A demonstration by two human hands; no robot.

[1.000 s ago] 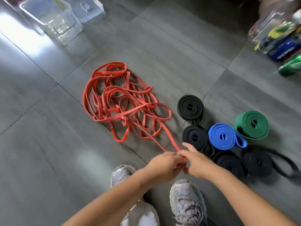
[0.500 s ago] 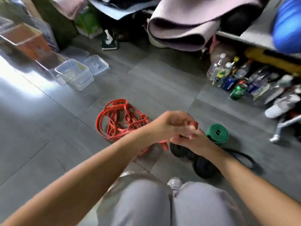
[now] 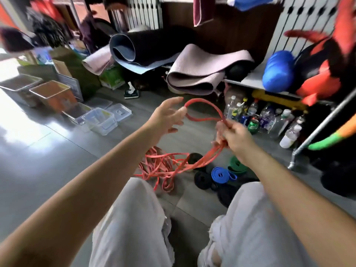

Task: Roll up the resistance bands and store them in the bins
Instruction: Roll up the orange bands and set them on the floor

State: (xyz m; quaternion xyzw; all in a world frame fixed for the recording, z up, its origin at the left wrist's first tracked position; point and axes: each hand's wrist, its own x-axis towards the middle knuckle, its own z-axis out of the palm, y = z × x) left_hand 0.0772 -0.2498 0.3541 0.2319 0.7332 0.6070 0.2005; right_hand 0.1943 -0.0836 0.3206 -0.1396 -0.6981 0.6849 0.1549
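Note:
A red resistance band [image 3: 204, 105] forms a loop in the air between my hands, and its tail runs down to a tangled red pile [image 3: 159, 166] on the floor. My right hand [image 3: 234, 134] is closed around the band's strands. My left hand [image 3: 167, 117] has its fingers spread, with the loop's left end hooked over the fingertips. Rolled bands lie on the floor below: a blue roll [image 3: 219, 173], a green roll [image 3: 236, 164] and several black rolls [image 3: 202, 181]. Clear plastic bins [image 3: 101, 120] stand at the left.
Orange-tinted bins [image 3: 52, 94] and a grey bin stand farther left. Rolled yoga mats [image 3: 196, 74] and a blue ball [image 3: 278, 71] sit on a low shelf. Several bottles and cans [image 3: 254, 120] crowd the floor under it. My knees fill the bottom of the view.
My hands rose from the floor and drew apart, stretching the red band's end into a loop. The view tilted up from the floor toward the shelf and clutter.

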